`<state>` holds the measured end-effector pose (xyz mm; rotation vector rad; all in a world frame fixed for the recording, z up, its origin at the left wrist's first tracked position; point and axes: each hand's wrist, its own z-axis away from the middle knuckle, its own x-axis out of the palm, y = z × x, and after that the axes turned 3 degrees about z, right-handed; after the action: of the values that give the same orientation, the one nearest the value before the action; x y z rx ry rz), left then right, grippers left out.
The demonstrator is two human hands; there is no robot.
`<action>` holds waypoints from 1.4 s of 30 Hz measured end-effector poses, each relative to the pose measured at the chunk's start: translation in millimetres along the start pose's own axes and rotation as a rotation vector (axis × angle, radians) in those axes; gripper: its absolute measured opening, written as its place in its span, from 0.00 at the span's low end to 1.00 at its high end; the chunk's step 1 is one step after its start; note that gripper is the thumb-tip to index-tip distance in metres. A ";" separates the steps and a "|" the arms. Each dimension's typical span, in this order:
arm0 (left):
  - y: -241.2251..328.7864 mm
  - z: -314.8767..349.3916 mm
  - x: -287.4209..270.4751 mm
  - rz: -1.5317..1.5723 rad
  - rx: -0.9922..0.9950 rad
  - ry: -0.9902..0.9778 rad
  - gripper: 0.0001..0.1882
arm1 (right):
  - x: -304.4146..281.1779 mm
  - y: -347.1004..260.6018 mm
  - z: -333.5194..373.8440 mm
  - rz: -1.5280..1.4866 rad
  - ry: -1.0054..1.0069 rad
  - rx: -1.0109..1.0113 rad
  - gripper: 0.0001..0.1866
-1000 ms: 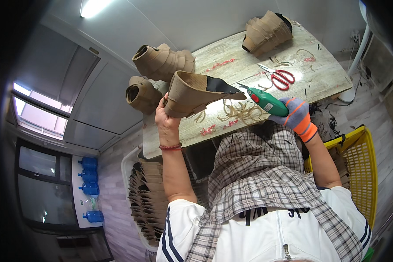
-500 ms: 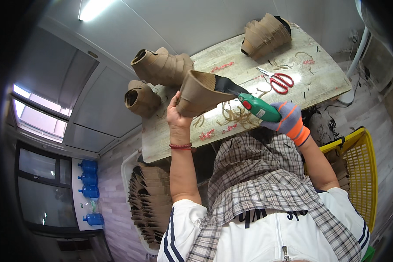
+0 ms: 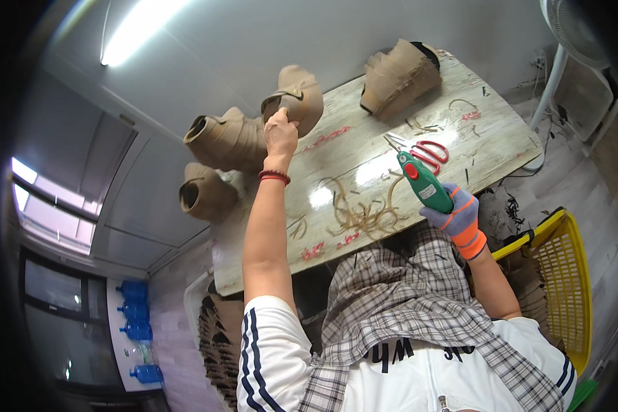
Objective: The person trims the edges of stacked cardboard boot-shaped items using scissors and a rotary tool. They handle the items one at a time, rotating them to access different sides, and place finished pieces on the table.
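Observation:
At the table's far left side, my left hand is bare and closed on the edge of a brown shoe upper with a dark opening. Beside it lies a stack of nested brown uppers, and another upper sits nearer. My right hand, in a grey and orange glove, grips a green handheld electric cutter with a red button, raised over the table's near right part. Red-handled scissors lie just beyond the cutter. Brown trimmed strips are scattered across the middle.
Another nested stack of uppers stands at the table's far end. A yellow basket holding brown pieces is at the right. Below the table's left edge, a white bin holds many more. A white fan stands far right.
My left hand has carried the upper away from the cutter, up and leftward to the stacks. The cutter in my right hand has tilted more upright, moving slightly nearer me.

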<state>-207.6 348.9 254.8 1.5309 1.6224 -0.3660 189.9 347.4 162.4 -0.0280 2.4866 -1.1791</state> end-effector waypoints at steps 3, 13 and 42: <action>-23.3 -7.8 82.3 -0.282 0.169 0.364 0.24 | -5.8 9.4 -5.5 0.015 0.036 0.026 0.27; 68.2 -13.5 243.3 1.642 -0.810 -0.245 0.28 | -12.3 43.1 -12.7 0.105 0.022 0.243 0.21; 79.5 170.0 -38.7 1.926 -0.376 0.022 0.16 | 12.3 -45.2 23.3 0.022 -0.192 0.174 0.25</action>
<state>-75.2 218.2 208.7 1.9886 -0.2759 0.9299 180.1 298.7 178.9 -0.0635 2.2070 -1.3141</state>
